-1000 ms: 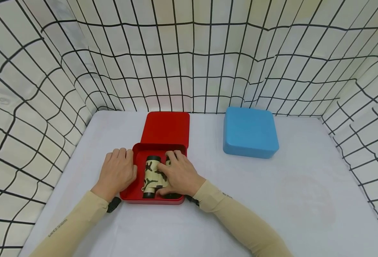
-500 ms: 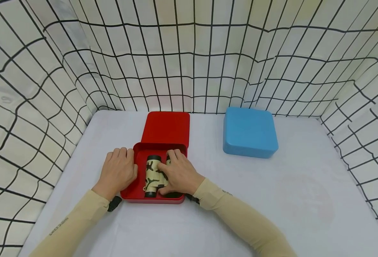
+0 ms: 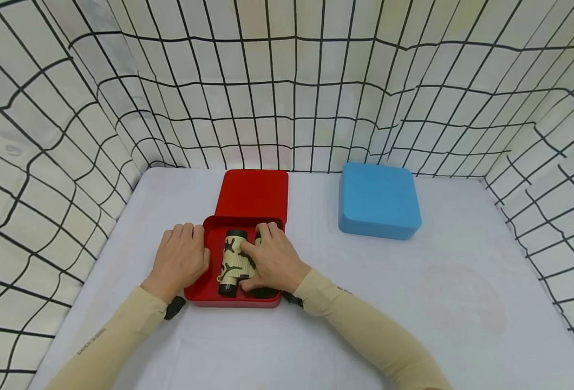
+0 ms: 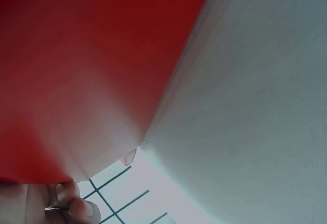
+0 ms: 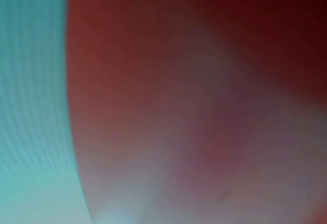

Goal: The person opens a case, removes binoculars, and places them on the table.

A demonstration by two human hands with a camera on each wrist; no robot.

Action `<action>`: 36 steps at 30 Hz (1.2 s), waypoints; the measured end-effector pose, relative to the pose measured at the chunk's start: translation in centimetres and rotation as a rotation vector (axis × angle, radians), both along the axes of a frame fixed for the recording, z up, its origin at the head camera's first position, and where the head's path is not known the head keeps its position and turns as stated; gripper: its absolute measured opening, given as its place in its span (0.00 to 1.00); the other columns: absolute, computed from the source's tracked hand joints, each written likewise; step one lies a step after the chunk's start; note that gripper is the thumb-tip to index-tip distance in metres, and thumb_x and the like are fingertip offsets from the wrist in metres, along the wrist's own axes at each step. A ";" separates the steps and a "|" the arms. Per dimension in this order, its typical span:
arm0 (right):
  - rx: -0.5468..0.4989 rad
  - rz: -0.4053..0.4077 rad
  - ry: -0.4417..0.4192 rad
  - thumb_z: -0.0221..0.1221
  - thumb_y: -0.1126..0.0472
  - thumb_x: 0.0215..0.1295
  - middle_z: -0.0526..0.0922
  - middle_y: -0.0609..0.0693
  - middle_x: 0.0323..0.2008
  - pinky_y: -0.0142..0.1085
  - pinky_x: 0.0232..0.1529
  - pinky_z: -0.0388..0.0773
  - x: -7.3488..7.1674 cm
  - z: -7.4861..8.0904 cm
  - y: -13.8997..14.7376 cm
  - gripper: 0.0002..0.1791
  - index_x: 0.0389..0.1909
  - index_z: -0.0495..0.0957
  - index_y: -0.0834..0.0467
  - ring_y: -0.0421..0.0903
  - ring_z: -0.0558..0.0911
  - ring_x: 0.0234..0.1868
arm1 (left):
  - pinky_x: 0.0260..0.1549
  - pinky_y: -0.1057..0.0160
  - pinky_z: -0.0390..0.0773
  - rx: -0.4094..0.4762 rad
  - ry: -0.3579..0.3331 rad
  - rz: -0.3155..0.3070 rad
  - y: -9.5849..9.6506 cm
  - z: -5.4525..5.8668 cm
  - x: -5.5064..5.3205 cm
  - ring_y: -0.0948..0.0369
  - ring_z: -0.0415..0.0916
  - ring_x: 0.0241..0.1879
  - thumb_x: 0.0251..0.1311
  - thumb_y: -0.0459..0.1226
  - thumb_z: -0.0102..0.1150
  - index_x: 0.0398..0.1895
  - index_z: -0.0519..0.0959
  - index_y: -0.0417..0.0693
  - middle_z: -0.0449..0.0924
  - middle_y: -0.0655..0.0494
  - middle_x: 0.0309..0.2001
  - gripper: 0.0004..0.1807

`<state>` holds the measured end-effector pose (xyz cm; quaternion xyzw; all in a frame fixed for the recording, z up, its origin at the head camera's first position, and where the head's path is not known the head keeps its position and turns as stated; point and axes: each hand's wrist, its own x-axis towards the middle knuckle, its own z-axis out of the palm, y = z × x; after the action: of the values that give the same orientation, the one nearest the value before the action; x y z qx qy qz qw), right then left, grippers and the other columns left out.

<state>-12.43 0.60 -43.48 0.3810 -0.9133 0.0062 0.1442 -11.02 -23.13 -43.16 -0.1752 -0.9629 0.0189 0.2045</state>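
A pair of camouflage-patterned binoculars (image 3: 230,262) lies in the base of an opened red box (image 3: 214,238), leaning slightly to the right. My right hand (image 3: 274,260) grips its right barrel, thumb at the near end and fingers over the far end. That barrel is mostly hidden by the hand. At the box's left side, my left hand (image 3: 180,260) holds the wall with curled fingers. The left wrist view has the red box (image 4: 92,81) close up, with fingertips (image 4: 84,211) at its edge. Blur fills the right wrist view, mostly skin and sleeve.
Behind the base, the red lid (image 3: 253,192) lies folded back. A blue box (image 3: 379,200) stands at the back right of the white table (image 3: 443,292). Black grid netting (image 3: 294,97) surrounds the back and sides.
The binoculars have shifted a little away from me and turned slightly clockwise, with the right hand moving along. The left hand stays at the box wall.
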 end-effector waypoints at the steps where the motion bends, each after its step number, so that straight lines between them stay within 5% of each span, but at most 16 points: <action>1: -0.008 -0.007 -0.009 0.65 0.19 0.45 0.80 0.55 0.48 0.37 0.51 0.76 0.0 0.0 0.0 0.39 0.50 0.80 0.42 0.49 0.74 0.50 | 0.28 0.57 0.64 -0.001 -0.003 0.001 0.0 0.0 0.0 0.50 0.65 0.28 0.57 0.34 0.60 0.33 0.69 0.36 0.68 0.43 0.26 0.10; 10: -0.064 -0.019 -0.079 0.67 0.23 0.47 0.80 0.57 0.52 0.39 0.52 0.78 -0.1 0.4 0.1 0.36 0.51 0.80 0.42 0.50 0.74 0.54 | 0.27 0.57 0.63 0.003 0.061 -0.036 -0.1 -0.1 -0.1 0.50 0.64 0.26 0.55 0.33 0.59 0.30 0.69 0.36 0.67 0.44 0.24 0.10; 36: -0.133 -0.025 -0.040 0.66 0.24 0.48 0.78 0.56 0.56 0.40 0.55 0.77 0.1 1.7 0.8 0.34 0.52 0.80 0.40 0.50 0.73 0.58 | 0.27 0.56 0.63 0.012 0.088 -0.042 -0.2 -0.3 0.0 0.49 0.65 0.27 0.55 0.33 0.57 0.31 0.69 0.35 0.67 0.43 0.24 0.09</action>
<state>-12.30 1.38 -41.83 0.3589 -0.9182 0.0728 0.1511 -11.07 -23.35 -43.45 -0.1932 -0.9492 0.0164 0.2479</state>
